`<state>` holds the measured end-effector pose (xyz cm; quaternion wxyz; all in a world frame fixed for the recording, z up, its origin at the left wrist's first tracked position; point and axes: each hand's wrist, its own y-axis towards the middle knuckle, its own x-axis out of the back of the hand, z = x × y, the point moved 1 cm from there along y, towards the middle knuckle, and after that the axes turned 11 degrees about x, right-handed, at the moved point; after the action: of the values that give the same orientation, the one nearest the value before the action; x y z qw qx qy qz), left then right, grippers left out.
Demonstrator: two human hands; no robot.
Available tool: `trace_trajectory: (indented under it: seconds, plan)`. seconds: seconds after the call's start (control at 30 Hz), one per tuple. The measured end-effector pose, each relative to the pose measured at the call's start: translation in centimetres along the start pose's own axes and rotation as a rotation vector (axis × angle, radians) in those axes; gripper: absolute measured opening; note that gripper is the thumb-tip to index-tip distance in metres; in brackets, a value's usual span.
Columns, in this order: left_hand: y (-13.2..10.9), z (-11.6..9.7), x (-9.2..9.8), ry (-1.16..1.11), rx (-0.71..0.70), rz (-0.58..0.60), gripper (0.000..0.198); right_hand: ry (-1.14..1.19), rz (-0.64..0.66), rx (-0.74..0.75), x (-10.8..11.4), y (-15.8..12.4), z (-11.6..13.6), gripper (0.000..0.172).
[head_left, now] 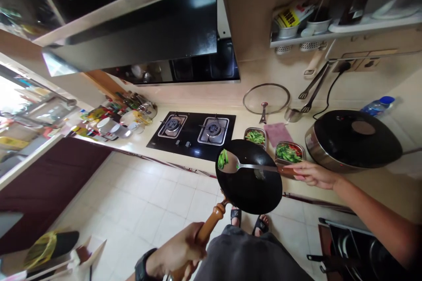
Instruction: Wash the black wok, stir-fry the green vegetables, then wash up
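Note:
My left hand (180, 250) is closed around the wooden handle of a black wok (252, 195), held up off the stove in front of the counter edge. In my right hand (314, 174), the brown grip of a metal spatula (259, 167) is held, its blade inside the wok. Some green vegetable pieces (223, 159) lie at the blade's tip by the wok's left side. Just beyond the wok stand two metal containers: one holds cut greens (255, 136), the other leafy greens with red pieces (289, 153).
A two-burner gas stove (193, 134) is set into the counter under a range hood (138, 30). To the right are a glass lid (266, 99), a pink cloth (277, 134) and a large black-lidded cooker (358, 138). An open drawer of pans (356, 246) sticks out at lower right.

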<state>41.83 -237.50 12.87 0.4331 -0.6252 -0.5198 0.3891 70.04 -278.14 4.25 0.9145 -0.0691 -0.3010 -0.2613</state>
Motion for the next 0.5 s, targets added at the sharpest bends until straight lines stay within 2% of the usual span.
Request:
trace_trajectory:
  seconds: [0.17, 0.27, 0.37, 0.43, 0.5]
  plan:
    - [3.2, 2.1, -1.1, -0.201, -0.119, 0.034, 0.038, 0.139, -0.041, -0.111, 1.1, -3.7, -0.1, 0.062]
    - [4.5, 2.5, -1.7, -0.281, -0.171, 0.053, 0.039, 0.335, -0.123, -0.212, 2.0, -6.1, -0.3, 0.057]
    - [4.9, 2.9, -1.8, -0.345, -0.198, 0.036, 0.036, 0.648, -0.284, -0.426, 2.8, -8.1, -0.9, 0.043]
    - [4.9, 3.5, -1.4, -0.395, -0.214, 0.024, 0.033, 0.815, -0.417, -0.545, 3.4, -8.9, -1.4, 0.043]
    - [4.7, 4.4, -0.7, -0.451, -0.223, 0.059, 0.031, 0.902, -0.525, -0.574, 4.1, -9.0, -1.9, 0.046]
